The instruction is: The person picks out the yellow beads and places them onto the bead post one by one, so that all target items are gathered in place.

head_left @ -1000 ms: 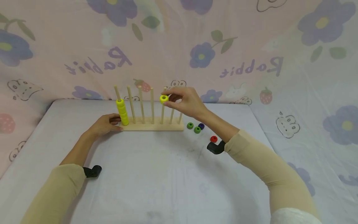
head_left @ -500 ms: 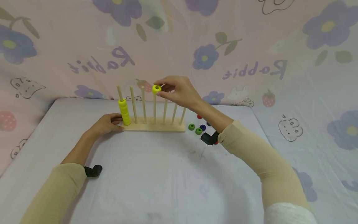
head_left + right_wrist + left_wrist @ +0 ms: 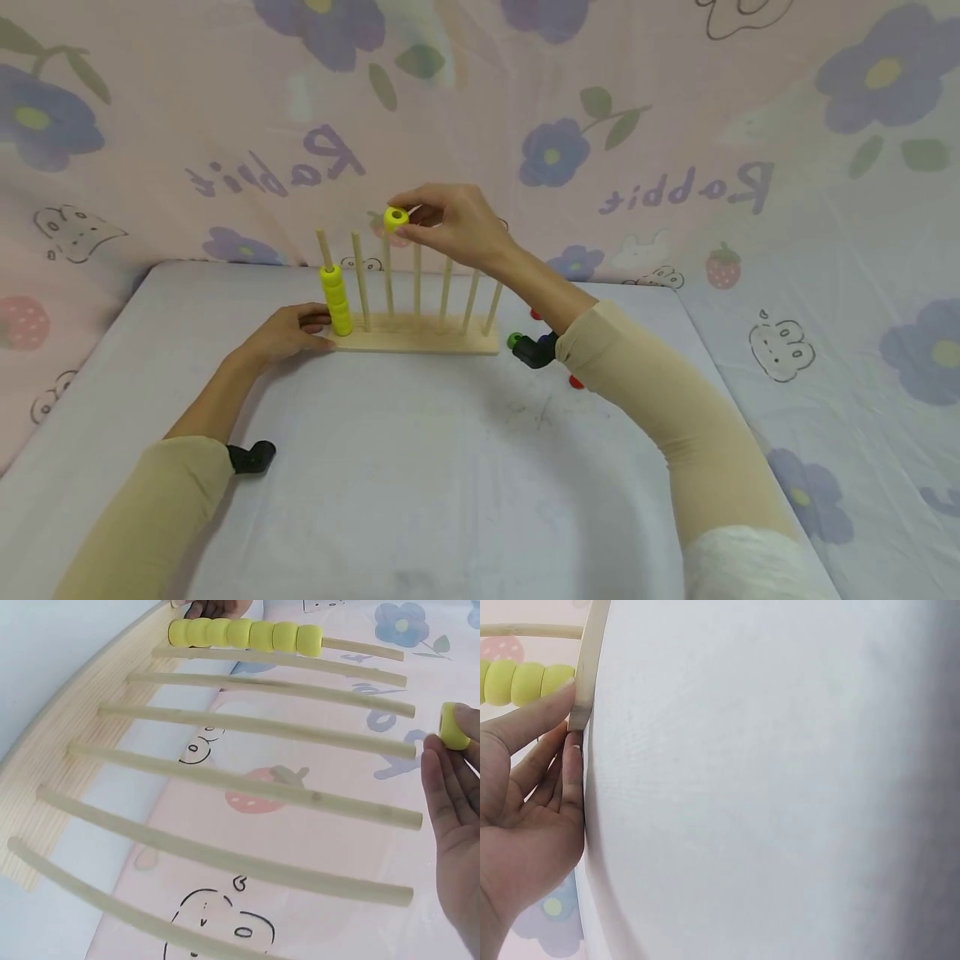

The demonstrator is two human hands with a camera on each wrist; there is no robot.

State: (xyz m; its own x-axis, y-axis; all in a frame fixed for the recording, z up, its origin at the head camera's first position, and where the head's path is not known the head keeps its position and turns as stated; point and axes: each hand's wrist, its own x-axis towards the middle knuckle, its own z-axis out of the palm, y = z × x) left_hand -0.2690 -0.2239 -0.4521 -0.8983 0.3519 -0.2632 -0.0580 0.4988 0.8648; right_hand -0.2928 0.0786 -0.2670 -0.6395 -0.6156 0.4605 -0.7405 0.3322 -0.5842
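A wooden peg rack (image 3: 420, 342) with several upright pegs stands on the table. Yellow beads (image 3: 336, 302) are stacked on its leftmost peg, whose top shows bare. At the rack's left end, my left hand (image 3: 288, 337) grips the base, thumb on the near side and fingers behind. My right hand (image 3: 457, 225) pinches a single yellow bead (image 3: 396, 219) between thumb and fingertips, its hole facing up. In the head view the bead overlaps the third peg's top from the left; in the right wrist view this bead (image 3: 454, 726) is off the peg tips.
Right of the rack lie loose beads, among them a green bead (image 3: 514, 341) and a red bead (image 3: 576, 382), partly covered by the black wrist mount (image 3: 536, 352). A patterned cloth (image 3: 450, 100) hangs behind the white table (image 3: 390, 467).
My right hand has carried the yellow bead up and left, from near the fifth peg to the third. The left hand stays at the rack's end. The head view has shifted slightly.
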